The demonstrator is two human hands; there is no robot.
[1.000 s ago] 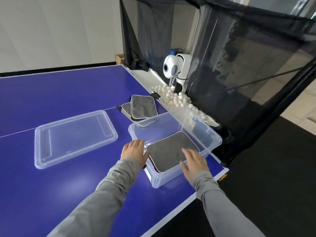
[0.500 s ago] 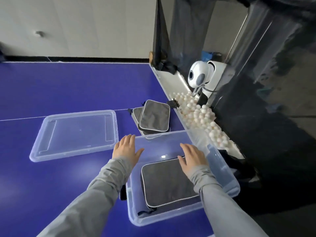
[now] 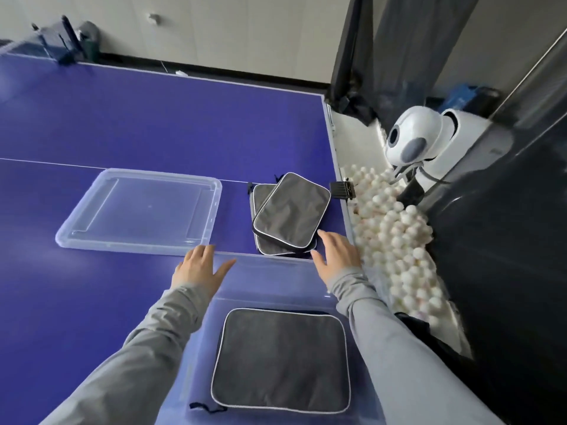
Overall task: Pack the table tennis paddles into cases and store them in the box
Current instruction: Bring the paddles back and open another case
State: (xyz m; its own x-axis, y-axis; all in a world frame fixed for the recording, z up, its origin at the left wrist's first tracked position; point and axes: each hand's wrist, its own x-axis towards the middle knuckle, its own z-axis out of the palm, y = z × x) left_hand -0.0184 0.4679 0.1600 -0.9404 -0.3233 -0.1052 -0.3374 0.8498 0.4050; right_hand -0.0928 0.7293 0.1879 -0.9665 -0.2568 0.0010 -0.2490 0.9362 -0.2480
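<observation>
1. Now my left hand (image 3: 198,266) hangs flat with fingers spread at the far left corner of the clear plastic box (image 3: 273,266), holding nothing.
2. My right hand (image 3: 336,256) spreads its fingers over the far right rim, empty too, just beside two stacked grey zippered paddle cases (image 3: 290,214).
3. One grey white-piped case (image 3: 280,360) lies flat inside the box.
4. Its clear plastic lid (image 3: 141,211) rests on the blue table (image 3: 153,124).

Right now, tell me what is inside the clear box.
One grey paddle case lies flat on the floor of the clear box. Anything beneath that case is covered, and whether a paddle is inside it cannot be seen.
</observation>
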